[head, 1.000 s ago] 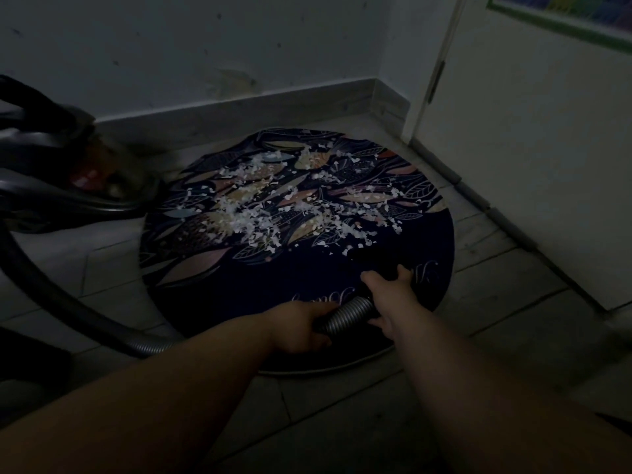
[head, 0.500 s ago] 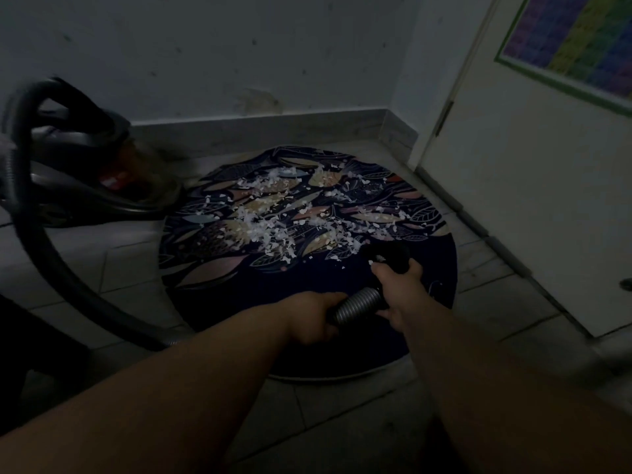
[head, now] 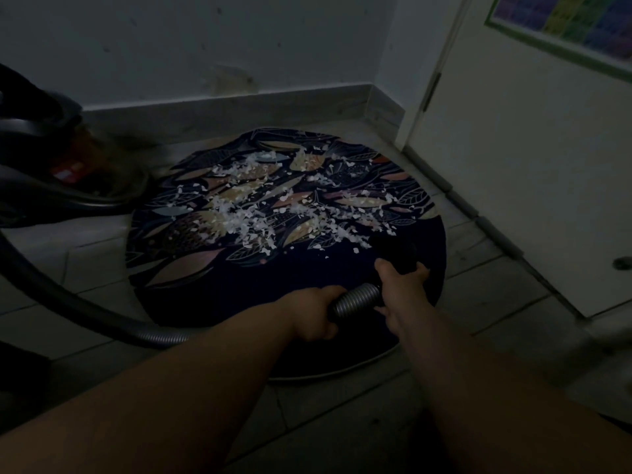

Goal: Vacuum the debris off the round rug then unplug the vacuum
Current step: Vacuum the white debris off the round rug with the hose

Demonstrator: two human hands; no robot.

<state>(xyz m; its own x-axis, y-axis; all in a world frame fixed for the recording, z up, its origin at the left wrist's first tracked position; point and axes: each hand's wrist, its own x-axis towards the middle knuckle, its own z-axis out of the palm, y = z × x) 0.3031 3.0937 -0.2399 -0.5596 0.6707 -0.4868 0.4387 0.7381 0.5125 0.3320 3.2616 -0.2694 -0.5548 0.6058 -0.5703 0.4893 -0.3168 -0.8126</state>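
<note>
Arms outstretched, left hand [head: 316, 313], right hand [head: 403, 290] gripping hose [head: 357, 301]

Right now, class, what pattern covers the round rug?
The round rug is dark navy with pale leaf shapes; head view shows it.

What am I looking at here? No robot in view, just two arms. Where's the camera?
There is no robot. A person wears a wide-angle camera on their head, and it looks down at their own arms. The left hand and right hand both grip the vacuum hose. Its dark nozzle end reaches the near edge of the white debris scattered over the round rug. The vacuum body stands on the floor at the left, beside the rug. The room is dim, so fine detail is hard to see.
</note>
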